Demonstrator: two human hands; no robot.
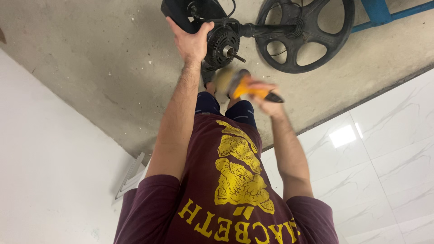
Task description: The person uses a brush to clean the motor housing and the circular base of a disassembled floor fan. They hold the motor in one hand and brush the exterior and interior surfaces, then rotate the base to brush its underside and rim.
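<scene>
My left hand [192, 40] grips the black housing at the top of a fan motor [221, 43], which lies on the concrete floor with its bare shaft pointing right. A black stem joins the motor to a round, spoked black base [305, 34]. My right hand [266, 101] is shut on an orange-handled screwdriver [246, 88]. It is held just below the motor and is blurred by motion, its dark end pointing right. My knees in dark shorts show under both hands.
The grey concrete floor [113, 68] meets glossy white marble tiles [375, 158] on the right. A white wall [49, 171] fills the left. A blue metal frame [379, 11] stands beyond the fan base.
</scene>
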